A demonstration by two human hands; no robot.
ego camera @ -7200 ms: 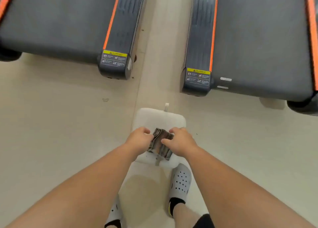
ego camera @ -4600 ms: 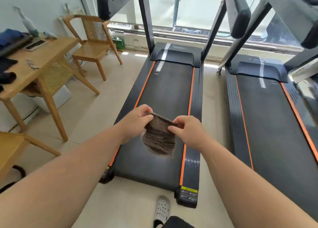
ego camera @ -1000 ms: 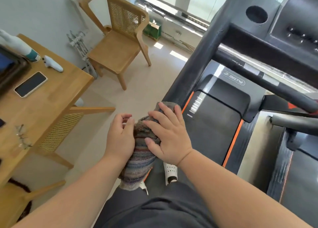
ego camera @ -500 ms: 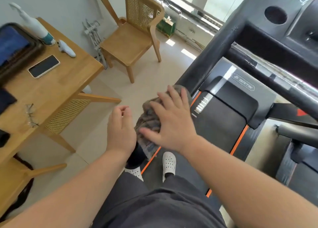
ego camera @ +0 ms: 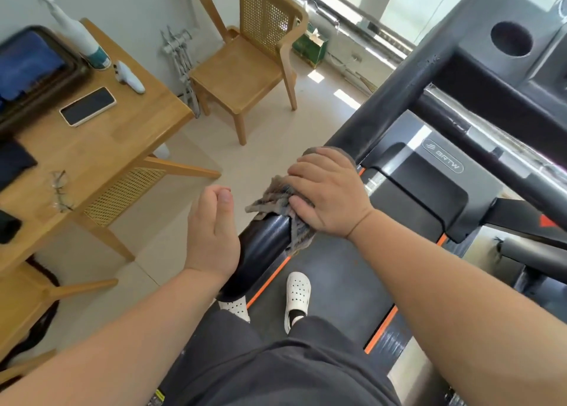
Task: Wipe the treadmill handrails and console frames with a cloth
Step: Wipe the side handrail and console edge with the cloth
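Note:
I stand on a black treadmill whose left handrail (ego camera: 264,246) runs from lower left up to the console frame (ego camera: 478,77). A grey-brown cloth (ego camera: 277,200) is draped over the rail about midway. My right hand (ego camera: 328,194) lies flat on top of the cloth and presses it onto the rail, fingers curled over the far side. My left hand (ego camera: 211,237) hovers just left of the rail's near end, fingers loosely apart, holding nothing. Part of the cloth is hidden under my right palm.
A wooden table (ego camera: 101,148) with a phone (ego camera: 87,106), glasses and a tray stands to the left. A wooden chair (ego camera: 245,65) sits beyond it by the window. My white shoes (ego camera: 296,295) are on the treadmill belt (ego camera: 331,280). A second treadmill's rail (ego camera: 534,252) is at right.
My right hand has slid the cloth up the handrail toward the console, baring the shiny near end. My left hand has let go of the cloth and stayed back beside the rail.

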